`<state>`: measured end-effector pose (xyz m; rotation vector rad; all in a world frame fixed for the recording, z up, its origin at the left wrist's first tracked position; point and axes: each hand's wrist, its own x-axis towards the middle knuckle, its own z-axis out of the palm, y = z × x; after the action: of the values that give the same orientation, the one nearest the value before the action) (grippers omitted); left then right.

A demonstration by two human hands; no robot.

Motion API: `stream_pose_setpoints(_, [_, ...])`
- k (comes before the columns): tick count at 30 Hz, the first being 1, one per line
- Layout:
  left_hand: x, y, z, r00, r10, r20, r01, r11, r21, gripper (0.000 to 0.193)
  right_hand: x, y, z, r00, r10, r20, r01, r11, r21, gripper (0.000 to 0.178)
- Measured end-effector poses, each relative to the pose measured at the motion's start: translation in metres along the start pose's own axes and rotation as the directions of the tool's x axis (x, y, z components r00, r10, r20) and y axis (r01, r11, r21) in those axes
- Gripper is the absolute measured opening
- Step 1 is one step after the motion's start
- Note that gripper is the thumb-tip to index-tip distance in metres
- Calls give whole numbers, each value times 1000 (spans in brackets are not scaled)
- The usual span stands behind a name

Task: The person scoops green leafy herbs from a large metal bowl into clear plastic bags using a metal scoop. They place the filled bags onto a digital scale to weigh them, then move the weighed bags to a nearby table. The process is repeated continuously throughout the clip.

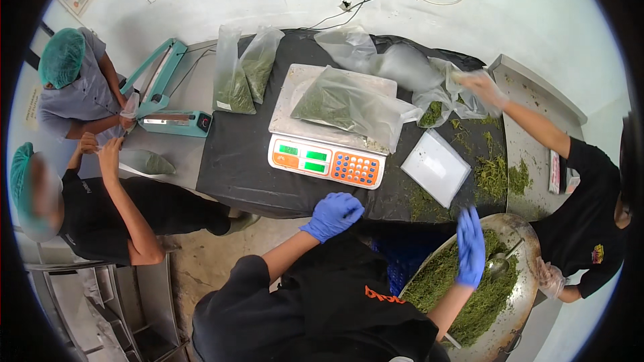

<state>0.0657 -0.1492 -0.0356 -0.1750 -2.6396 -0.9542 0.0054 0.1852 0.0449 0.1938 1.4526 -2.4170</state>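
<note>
Okay, clear bag [352, 100] of green shreds [320, 108] lies slumped on the scale [327, 163]. Left hand [335, 217]: fingers loosely curled, can't tell if gripping anything. Right hand [470, 249]: fingers straight, together, near round metal pan [526, 245]. Best keep both off the platform so readings settle. Thin crinkly plastic; mossy shreds; wrinkled black sheet [235, 154].

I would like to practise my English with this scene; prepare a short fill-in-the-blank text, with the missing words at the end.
1. The left hand is gloved in the colour ____.
2. On the scale, the lit displays glow ____.
3. The table covering beneath the scale is coloured ____.
4. The large pan is nearer to the person's ____ hand.

Missing words: blue; green; black; right.
</note>
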Motion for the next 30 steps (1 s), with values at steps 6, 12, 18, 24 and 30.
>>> stream_pose_setpoints(6, [65,29,-19,846,511,152,-532,827,182,10,-132,45,-101,460,-92,-883,-781,432,-452,38])
stream_pose_setpoints(12, [101,50,-2,760,624,182,-641,765,51,10,-119,153,-138,710,-612,-349,-426,22,-904,48])
stream_pose_setpoints(18, [68,51,21,793,584,173,-593,805,0,10,-136,173,-161,684,-464,-562,-470,309,-827,44])
stream_pose_setpoints(24, [54,51,17,830,512,222,-509,858,-74,9,-167,122,-169,537,-247,-806,-122,923,-364,30])
stream_pose_setpoints(30, [47,52,15,856,466,221,-462,884,-76,7,-181,115,-194,644,-34,-764,-46,996,-82,27])
